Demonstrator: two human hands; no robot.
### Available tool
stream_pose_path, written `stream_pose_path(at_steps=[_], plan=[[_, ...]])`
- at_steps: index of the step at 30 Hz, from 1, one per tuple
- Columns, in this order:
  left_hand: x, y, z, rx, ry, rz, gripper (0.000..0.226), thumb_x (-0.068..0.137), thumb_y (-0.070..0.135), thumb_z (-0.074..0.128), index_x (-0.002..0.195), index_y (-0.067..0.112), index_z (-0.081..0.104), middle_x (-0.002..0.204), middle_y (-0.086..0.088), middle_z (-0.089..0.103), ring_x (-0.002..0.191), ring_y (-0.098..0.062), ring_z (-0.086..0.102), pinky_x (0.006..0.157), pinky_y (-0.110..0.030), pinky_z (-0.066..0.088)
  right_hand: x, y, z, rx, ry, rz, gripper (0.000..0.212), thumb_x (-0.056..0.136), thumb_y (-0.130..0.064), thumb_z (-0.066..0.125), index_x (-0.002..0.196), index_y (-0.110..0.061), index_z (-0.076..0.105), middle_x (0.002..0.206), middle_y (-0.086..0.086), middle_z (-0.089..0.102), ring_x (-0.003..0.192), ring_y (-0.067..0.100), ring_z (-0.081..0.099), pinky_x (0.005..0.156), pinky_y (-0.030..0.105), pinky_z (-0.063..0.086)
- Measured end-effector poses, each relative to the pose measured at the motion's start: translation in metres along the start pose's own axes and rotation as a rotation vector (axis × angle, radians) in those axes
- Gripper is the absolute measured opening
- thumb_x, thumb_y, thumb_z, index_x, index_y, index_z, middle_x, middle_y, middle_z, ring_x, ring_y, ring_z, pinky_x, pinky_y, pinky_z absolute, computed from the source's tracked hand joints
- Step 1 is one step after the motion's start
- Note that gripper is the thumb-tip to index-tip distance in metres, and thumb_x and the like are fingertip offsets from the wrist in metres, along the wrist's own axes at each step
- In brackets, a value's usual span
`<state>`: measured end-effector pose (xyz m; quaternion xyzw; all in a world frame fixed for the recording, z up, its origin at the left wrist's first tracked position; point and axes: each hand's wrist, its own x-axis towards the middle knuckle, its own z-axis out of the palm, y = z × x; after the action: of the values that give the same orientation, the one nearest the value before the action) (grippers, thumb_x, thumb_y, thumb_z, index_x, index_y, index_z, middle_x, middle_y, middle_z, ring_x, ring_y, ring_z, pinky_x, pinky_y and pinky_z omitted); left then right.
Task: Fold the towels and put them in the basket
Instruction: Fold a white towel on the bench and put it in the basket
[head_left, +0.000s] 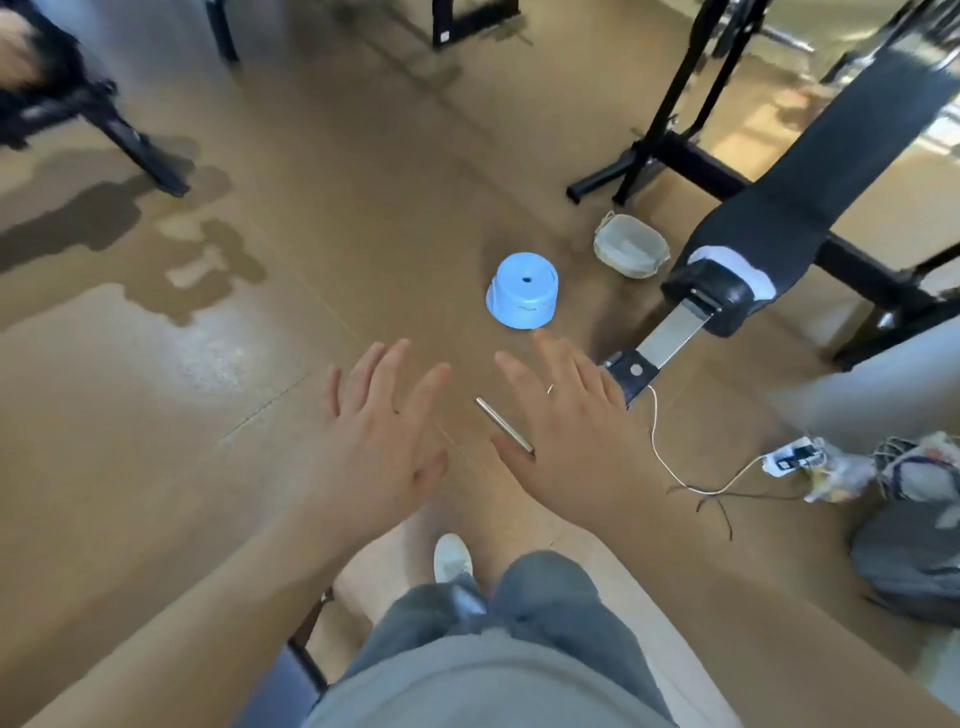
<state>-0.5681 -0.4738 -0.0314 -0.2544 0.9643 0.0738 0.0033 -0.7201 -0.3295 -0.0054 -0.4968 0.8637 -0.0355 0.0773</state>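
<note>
Left grip (374, 431), right grip (566, 431) both wide, empty, over floor (234, 374). Basket (631, 249) on floor ahead (contents unclear). No towel plainly seen; folding judged not begun, or towels out of view.

Two open hands, left hand (382, 441) and right hand (569, 436), spread above a brown floor (208, 364); an overturned blue plastic tub (523, 291) and possibly a small basket (631, 247) lie beyond.

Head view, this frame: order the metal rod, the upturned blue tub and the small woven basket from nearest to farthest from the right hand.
1. metal rod: lies right beside the thumb of the right hand, on its left.
2. upturned blue tub: just ahead of the fingertips.
3. woven basket: farther ahead and off to the right.
</note>
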Motion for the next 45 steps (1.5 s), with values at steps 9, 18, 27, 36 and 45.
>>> stream_pose_path(at_steps=[9, 18, 27, 36, 45], plan=[[0.181, -0.063, -0.014, -0.021, -0.006, -0.094, 0.078, 0.086, 0.051, 0.065, 0.154, 0.029, 0.035, 0.162, -0.015, 0.026, 0.152, -0.036, 0.021, 0.119, -0.065, 0.019, 0.203, 0.041, -0.013, 0.010, -0.015, -0.036, 0.074, 0.092, -0.055, 0.056, 0.157, -0.028, 0.033, 0.163, 0.014, 0.024, 0.144, 0.035, 0.032, 0.113, 0.052, 0.033], [0.369, -0.107, -0.044, -0.009, -0.030, -0.119, 0.076, 0.088, 0.053, 0.064, 0.155, 0.027, 0.038, 0.163, -0.015, 0.028, 0.152, -0.036, 0.022, 0.119, -0.064, 0.019, 0.397, 0.084, -0.039, 0.077, -0.046, -0.084, 0.073, 0.094, -0.052, 0.059, 0.157, -0.025, 0.033, 0.164, 0.014, 0.022, 0.149, 0.036, 0.026, 0.113, 0.058, 0.032], [0.532, -0.159, -0.052, 0.007, -0.089, 0.062, 0.081, 0.089, 0.052, 0.064, 0.158, 0.028, 0.029, 0.165, -0.013, 0.022, 0.153, -0.034, 0.017, 0.120, -0.064, 0.018, 0.534, 0.113, -0.054, 0.115, -0.056, 0.069, 0.073, 0.094, -0.050, 0.056, 0.158, -0.027, 0.028, 0.166, 0.011, 0.017, 0.150, 0.033, 0.023, 0.116, 0.056, 0.029], [0.717, -0.224, -0.062, 0.072, -0.150, 0.379, 0.078, 0.091, 0.056, 0.055, 0.158, 0.027, 0.028, 0.163, -0.016, 0.026, 0.151, -0.036, 0.021, 0.119, -0.063, 0.018, 0.657, 0.126, -0.059, 0.159, -0.046, 0.410, 0.073, 0.093, -0.050, 0.061, 0.156, -0.028, 0.032, 0.165, 0.012, 0.020, 0.148, 0.034, 0.027, 0.115, 0.053, 0.030], [0.829, -0.225, -0.073, 0.084, -0.195, 0.655, 0.079, 0.093, 0.059, 0.053, 0.159, 0.032, 0.019, 0.166, -0.012, 0.014, 0.155, -0.031, 0.010, 0.123, -0.058, 0.012, 0.717, 0.139, -0.071, 0.248, 0.054, 0.694, 0.074, 0.093, -0.055, 0.057, 0.156, -0.029, 0.028, 0.166, 0.011, 0.018, 0.149, 0.035, 0.024, 0.116, 0.056, 0.031]])
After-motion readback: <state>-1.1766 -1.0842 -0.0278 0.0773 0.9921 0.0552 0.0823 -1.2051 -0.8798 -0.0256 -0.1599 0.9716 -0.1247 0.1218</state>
